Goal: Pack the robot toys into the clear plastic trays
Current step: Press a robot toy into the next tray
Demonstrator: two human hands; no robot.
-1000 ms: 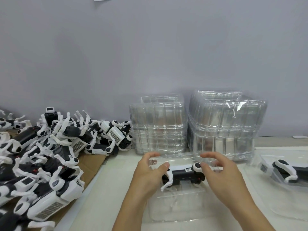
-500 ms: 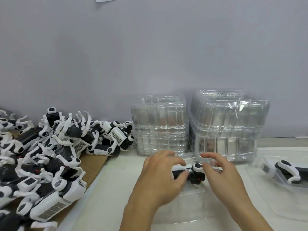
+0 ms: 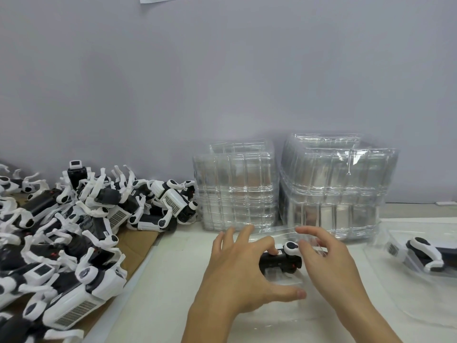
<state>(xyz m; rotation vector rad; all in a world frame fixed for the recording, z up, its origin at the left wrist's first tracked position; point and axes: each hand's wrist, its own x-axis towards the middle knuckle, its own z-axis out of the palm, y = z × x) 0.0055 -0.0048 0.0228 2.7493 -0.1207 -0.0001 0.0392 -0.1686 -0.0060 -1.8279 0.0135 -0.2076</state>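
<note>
Labels too small to read; left hand [image 3: 237, 276] fingers spread, pressing black-and-white robot toy [image 3: 282, 261] into clear plastic tray [image 3: 284, 315]; right hand [image 3: 329, 266] fingers apart, loosely curved.

No writing can be read from here. Small white stickers sit on the black-and-white plastic robot toy [image 3: 280, 261] under the hands and on the one in the clear plastic tray [image 3: 395, 248] at right, their print too small to make out.

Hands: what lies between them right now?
In the head view, a black-and-white robot toy in a clear tray lies between the left hand and right hand.
</note>
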